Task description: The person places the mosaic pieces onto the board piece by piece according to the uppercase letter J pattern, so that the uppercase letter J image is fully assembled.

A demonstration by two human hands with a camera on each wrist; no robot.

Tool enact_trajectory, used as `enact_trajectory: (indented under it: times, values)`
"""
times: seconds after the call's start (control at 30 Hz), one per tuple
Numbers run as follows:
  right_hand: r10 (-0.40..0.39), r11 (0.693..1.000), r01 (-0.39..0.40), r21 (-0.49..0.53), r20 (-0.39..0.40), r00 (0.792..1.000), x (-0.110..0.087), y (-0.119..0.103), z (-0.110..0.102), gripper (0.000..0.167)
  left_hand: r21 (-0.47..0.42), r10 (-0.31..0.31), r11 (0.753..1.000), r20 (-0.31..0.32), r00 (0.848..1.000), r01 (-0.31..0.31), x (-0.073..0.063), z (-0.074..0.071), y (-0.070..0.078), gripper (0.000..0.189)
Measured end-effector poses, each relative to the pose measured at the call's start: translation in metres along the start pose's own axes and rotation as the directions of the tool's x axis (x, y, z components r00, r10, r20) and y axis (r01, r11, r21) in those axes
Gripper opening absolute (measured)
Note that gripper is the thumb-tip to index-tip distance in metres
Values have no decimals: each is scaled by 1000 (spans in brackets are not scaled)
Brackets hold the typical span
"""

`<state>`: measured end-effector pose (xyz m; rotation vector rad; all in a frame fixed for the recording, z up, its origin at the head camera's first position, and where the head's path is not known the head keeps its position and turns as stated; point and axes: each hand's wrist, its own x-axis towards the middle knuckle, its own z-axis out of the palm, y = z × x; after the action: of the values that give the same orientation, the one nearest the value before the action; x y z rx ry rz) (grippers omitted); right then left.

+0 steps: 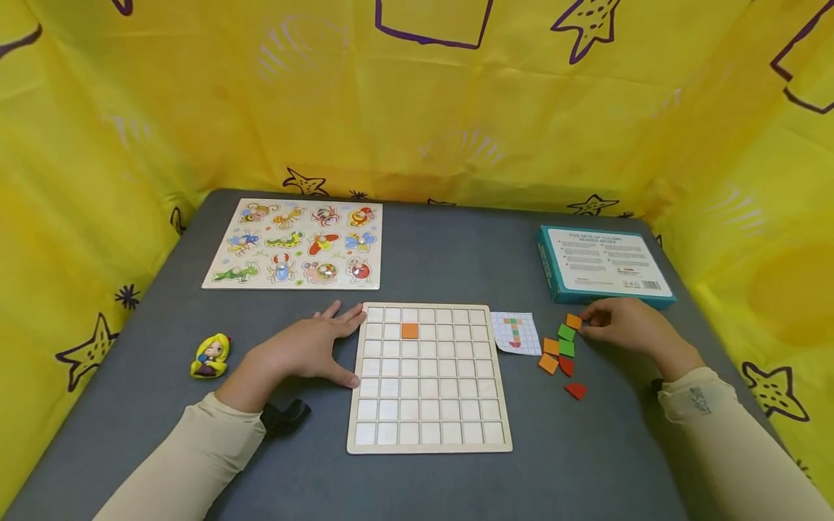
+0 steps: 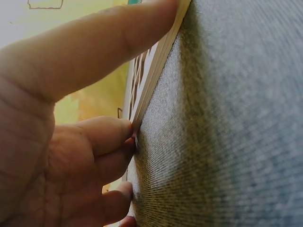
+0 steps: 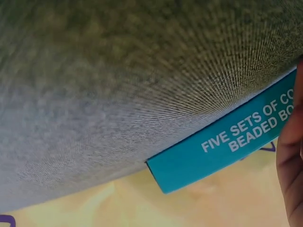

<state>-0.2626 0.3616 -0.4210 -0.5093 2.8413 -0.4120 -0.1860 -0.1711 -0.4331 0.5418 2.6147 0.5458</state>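
A wooden grid board (image 1: 428, 441) lies in the middle of the table with one orange square tile (image 1: 410, 331) in its upper rows. My left hand (image 1: 302, 347) rests at the board's left edge, fingers and thumb spread. In the left wrist view, the thumb (image 2: 118, 40) and fingertips touch the board's side (image 2: 154, 78). On the right, my right hand (image 1: 628, 329) has bent fingers at the edge of an orange tile (image 1: 573, 322). Whether they pinch it cannot be made out. Close by lie green tiles (image 1: 567, 348), more orange tiles (image 1: 549, 363) and red quarter-round pieces (image 1: 576, 391).
A paper card (image 1: 517, 333) with a coloured grid pattern lies between board and tiles. Behind my right hand sits a teal box (image 1: 606, 262). An insect peg puzzle (image 1: 296, 282) lies back left, and a small doll figure (image 1: 211, 356) lies left of my left hand.
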Motion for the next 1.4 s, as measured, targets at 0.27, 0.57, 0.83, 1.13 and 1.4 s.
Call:
enact_trajectory:
  times: [0.27,0.57,0.83,1.13,1.4]
  values:
    - [-8,1000,7,-18,-23,1000,-3,-19,-10,31,-1,-5,1000,0,1000,5,-3,-3,1,116]
    - [-323,940,317,-124,-37,946,32,-124,14,20,5,-15,1000,17,1000,15,0,1,2,116]
    - [-456,876,447,-178,-7,890,62,-186,36,15,2,-12,1000,10,1000,12,1,-2,4,116]
    - [-484,860,481,-171,26,875,67,-191,43,10,13,-14,1000,19,1000,14,3,-1,3,116]
    - [-510,841,507,-186,37,859,67,-192,45,11,16,-9,1000,13,1000,9,1,-2,4,116]
